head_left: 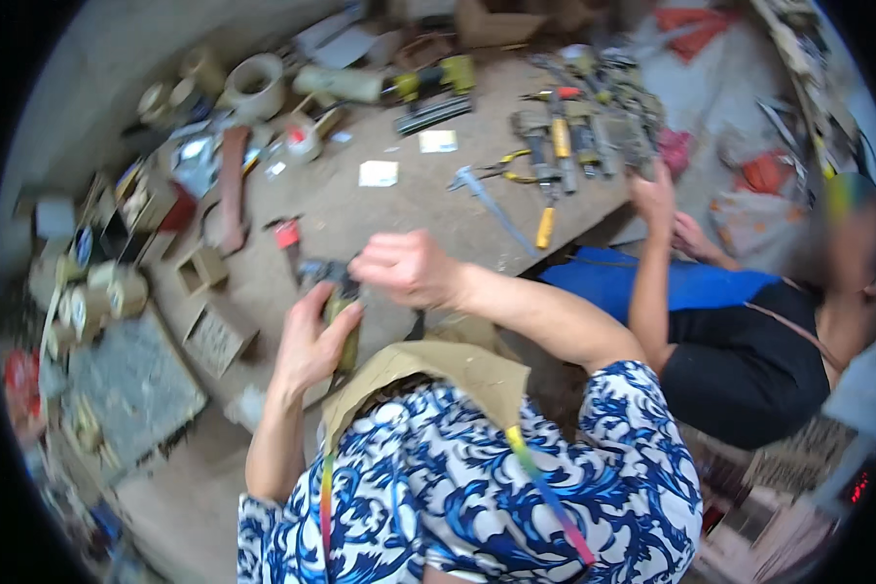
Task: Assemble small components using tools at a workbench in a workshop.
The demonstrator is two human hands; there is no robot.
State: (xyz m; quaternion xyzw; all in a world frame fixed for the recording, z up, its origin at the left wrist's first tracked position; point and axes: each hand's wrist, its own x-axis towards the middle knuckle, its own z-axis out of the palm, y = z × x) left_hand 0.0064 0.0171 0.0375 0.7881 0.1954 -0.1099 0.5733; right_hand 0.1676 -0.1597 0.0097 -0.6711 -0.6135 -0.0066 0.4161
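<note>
The workbench point(384, 219) spans the scene, with a co-worker point(749, 389) in black seated at its right side. The wearer's tan apron point(438, 368) bulges beside the near edge. In front of it, left of centre, is the green-bodied tool point(346, 352): its long axis runs away from the wearer, leaning slightly left, with the dark head point(326, 273) at the far end and the rear toward the apron. The left hand point(307, 336) is closed around the body, thumb across it. The right hand point(399, 271) has its fingers curled beside the head; whether they pinch anything cannot be told. Farther right, a slim caliper point(496, 209) lies diagonally. A red-ended tool point(288, 236) lies just beyond the head; yellow-handled pliers point(513, 167) lie near the caliper.
</note>
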